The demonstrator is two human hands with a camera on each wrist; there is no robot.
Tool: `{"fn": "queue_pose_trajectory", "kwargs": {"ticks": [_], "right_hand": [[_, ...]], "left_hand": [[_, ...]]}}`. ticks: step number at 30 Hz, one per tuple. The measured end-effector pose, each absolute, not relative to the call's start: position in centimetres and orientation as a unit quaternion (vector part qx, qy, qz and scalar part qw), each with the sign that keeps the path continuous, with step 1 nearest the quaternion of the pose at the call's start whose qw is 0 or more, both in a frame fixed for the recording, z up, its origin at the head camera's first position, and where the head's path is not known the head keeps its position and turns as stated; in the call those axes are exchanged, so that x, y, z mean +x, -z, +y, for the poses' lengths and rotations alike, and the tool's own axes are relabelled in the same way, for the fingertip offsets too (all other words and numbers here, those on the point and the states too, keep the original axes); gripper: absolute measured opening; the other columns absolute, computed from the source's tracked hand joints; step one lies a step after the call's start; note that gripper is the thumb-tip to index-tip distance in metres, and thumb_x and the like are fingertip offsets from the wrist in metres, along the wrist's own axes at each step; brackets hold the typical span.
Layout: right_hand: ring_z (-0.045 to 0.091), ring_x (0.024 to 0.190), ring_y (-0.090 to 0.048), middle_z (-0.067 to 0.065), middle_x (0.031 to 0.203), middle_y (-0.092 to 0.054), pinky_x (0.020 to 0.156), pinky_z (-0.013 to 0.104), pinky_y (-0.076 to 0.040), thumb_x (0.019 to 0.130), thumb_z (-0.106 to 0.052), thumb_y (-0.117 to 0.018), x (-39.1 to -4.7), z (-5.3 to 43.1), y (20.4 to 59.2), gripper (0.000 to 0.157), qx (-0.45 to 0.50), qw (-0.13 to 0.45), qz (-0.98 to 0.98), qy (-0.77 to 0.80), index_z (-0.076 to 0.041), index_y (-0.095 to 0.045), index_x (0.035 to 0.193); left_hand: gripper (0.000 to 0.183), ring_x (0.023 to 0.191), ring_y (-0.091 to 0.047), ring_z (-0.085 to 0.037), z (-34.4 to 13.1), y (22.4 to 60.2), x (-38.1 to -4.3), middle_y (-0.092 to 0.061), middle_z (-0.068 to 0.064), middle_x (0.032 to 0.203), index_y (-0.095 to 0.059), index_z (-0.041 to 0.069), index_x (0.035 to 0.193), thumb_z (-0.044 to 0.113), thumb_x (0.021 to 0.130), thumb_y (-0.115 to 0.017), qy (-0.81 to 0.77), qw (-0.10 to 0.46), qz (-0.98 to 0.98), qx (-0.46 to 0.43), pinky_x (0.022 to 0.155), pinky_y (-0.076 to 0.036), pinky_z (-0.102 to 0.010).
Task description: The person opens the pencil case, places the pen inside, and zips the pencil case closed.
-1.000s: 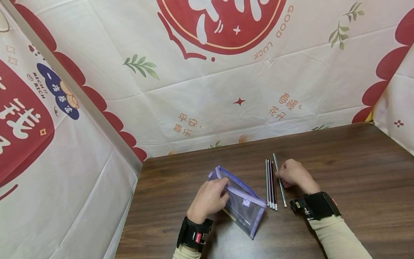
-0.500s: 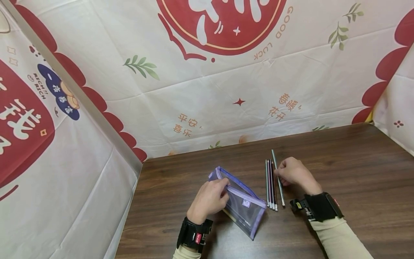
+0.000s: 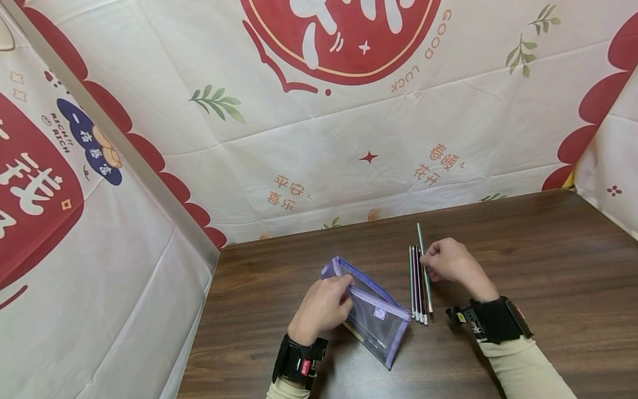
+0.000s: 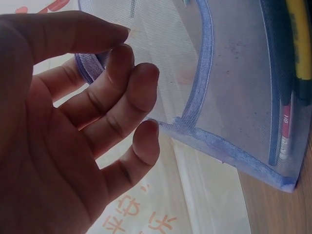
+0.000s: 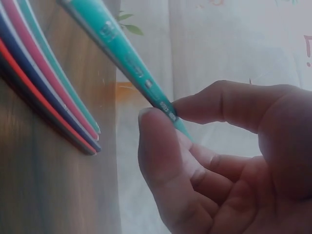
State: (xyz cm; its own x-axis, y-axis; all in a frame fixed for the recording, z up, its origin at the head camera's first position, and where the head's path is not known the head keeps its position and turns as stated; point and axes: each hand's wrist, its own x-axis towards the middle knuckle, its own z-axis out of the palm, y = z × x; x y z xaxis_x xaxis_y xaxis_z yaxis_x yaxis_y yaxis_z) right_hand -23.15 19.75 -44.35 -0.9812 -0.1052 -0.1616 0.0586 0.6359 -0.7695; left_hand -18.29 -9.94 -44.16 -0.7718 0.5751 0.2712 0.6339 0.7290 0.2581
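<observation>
My left hand (image 3: 321, 305) pinches the edge of a see-through mesh pencil case (image 3: 376, 330) with purple trim, its mouth parted. Through the mesh in the left wrist view show a yellow-and-black thing (image 4: 298, 39) and a pencil end marked HB (image 4: 286, 117). Between thumb and forefinger, my right hand (image 3: 454, 263) holds a green pencil (image 5: 129, 61). That pencil slants close beside a row of several pencils (image 3: 416, 285) on the table. Green, pink, dark blue and red-black barrels make up the row in the right wrist view.
The brown wooden table (image 3: 538, 266) stretches to the right of the hands. A white printed cloth (image 3: 349, 127) hangs behind its far edge, and another cloth panel (image 3: 124, 266) stands along the left.
My right hand has moved slightly left and away from me with the green pencil, bringing it up against the row. The left hand and pencil case have stayed put.
</observation>
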Motion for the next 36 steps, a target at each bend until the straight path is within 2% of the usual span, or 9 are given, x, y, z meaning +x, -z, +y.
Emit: {"fn": "queue_pose_trajectory", "kwargs": {"ticks": [10,19,23,29,36], "right_hand": [[0.023,0.064,-0.068,0.014,0.074,-0.067,0.054,0.032,-0.057,0.09,-0.017,-0.057,-22.9,19.3,43.8,0.024,-0.014,0.059,0.9,0.432,0.006,-0.062,0.088],[0.025,0.064,-0.068,0.014,0.072,-0.069,0.058,0.039,-0.058,0.089,-0.016,-0.057,-22.7,18.9,43.4,0.023,-0.016,0.04,0.898,0.437,0.006,-0.062,0.092],[0.022,0.062,-0.068,0.016,0.077,-0.071,0.06,0.04,-0.058,0.089,-0.016,-0.057,-22.6,18.7,43.4,0.024,-0.021,0.029,0.895,0.445,0.007,-0.062,0.095],[0.017,0.059,-0.067,0.017,0.08,-0.072,0.055,0.035,-0.056,0.088,-0.018,-0.058,-22.4,18.6,43.1,0.026,-0.023,0.002,0.896,0.443,0.007,-0.062,0.096],[0.022,0.063,-0.068,0.02,0.082,-0.072,0.057,0.038,-0.058,0.088,-0.015,-0.058,-22.0,18.0,42.7,0.025,-0.033,-0.011,0.887,0.46,0.008,-0.062,0.097]], "left_hand": [[0.012,0.05,-0.038,-0.004,-9.9,44.1,-18.3,-0.042,0.007,0.062,-0.055,0.014,0.084,0.01,0.077,-0.063,0.174,0.082,-0.925,-0.328,0.041,-0.025,-0.016],[0.012,0.05,-0.038,-0.004,-9.9,44.1,-18.3,-0.043,0.007,0.062,-0.056,0.014,0.085,0.01,0.077,-0.064,0.172,0.08,-0.926,-0.328,0.042,-0.025,-0.017],[0.012,0.05,-0.038,-0.003,-9.9,44.2,-18.3,-0.042,0.008,0.062,-0.056,0.014,0.086,0.011,0.077,-0.064,0.171,0.083,-0.925,-0.329,0.042,-0.025,-0.016],[0.013,0.05,-0.039,-0.004,-9.9,44.2,-18.3,-0.043,0.008,0.062,-0.056,0.015,0.086,0.011,0.077,-0.064,0.171,0.081,-0.925,-0.329,0.042,-0.026,-0.016],[0.012,0.05,-0.039,-0.004,-9.8,44.2,-18.3,-0.043,0.008,0.062,-0.056,0.015,0.085,0.011,0.077,-0.064,0.173,0.077,-0.925,-0.329,0.042,-0.026,-0.016]]}}
